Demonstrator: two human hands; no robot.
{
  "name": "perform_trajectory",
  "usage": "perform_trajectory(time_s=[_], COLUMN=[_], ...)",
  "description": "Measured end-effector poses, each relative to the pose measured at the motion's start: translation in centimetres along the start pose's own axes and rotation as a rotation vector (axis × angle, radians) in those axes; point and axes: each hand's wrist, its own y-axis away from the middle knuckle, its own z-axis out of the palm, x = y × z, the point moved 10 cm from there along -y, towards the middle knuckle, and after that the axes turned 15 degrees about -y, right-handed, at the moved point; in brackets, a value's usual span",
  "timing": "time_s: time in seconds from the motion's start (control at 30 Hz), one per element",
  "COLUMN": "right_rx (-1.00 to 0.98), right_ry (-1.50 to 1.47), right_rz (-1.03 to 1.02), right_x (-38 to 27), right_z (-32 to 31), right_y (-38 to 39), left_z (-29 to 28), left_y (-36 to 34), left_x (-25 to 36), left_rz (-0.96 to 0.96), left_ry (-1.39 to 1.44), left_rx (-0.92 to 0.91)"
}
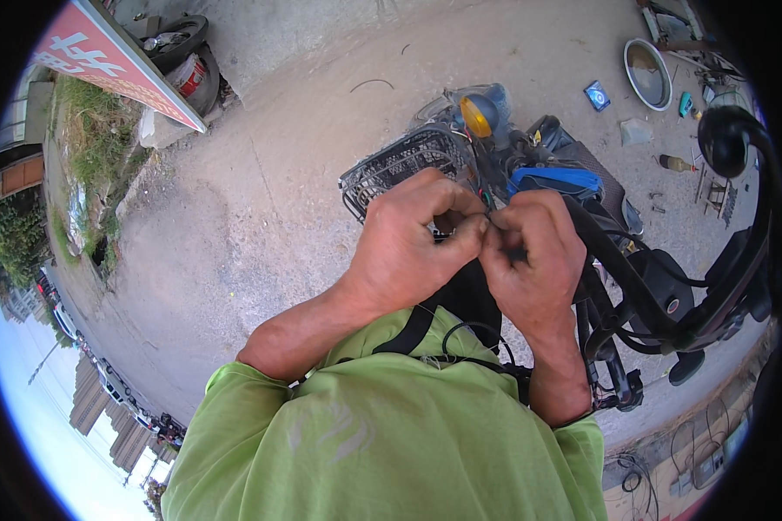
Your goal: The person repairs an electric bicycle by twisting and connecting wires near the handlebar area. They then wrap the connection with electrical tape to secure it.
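L hand and R hand are bare, brought together in front of the body, tips almost touching. Each one is pinching, thumb against finger, on a small thin dark piece, which sits b/w the fingertips; mostly it is hidden, so I can't tell what it is exactly. Thin coloured wires are just ahead of the tips.

Beyond the L hand is a black mesh basket of a vehicle; ahead of both hands, an amber plastic lens. A long bright-blue strip is just ahead of the R hand. To the right of the R hand runs a black tubular frame, w/ a round black mirror farther out.

Well ahead and right of the hands, on the dusty grey ground, are a round metal basin, a small blue box & a clear plastic bag. Far ahead and left of the hands: a red signboard w/ white lettering. Nearer the body than the hands is the lime-green T-shirt.
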Motion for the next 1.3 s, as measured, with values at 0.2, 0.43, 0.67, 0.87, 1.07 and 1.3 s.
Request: perform_trajectory(time_s=[0.2, 0.43, 0.67, 0.87, 1.07, 1.3], right_rx=[-0.049, -0.130, -0.173, -0.208, -0.015, 0.087], right_ry=[0.004, -0.108, -0.161, -0.200, -0.244, -0.347], right_rz=[-0.022, 0.036, 0.107, 0.127, 0.093, 0.106], right_x=[0.3, 1.1, 1.6, 1.7, 1.2, 2.2], right_z=[0.7, 1.1, 1.1, 1.2, -1.1, -1.2], right_y=[0.3, 0.2, 0.3, 1.5, 1.0, 1.1], left_z=[0.2, 0.9, 1.5, 0.0, -0.7, 0.2], left_y=[-0.2, 0.1, 0.1, -1.6, -1.0, -0.1], left_x=[-0.2, -0.5, -0.8, -5.4, -1.2, 1.0], left_rz=[-0.001, 0.076, 0.014, -0.286, 0.045, 0.047], left_ry=[-0.019, 0.027, 0.131, 0.411, 0.171, 0.170], left_rx=[-0.003, 0.060, 0.062, 0.160, 0.010, -0.061])
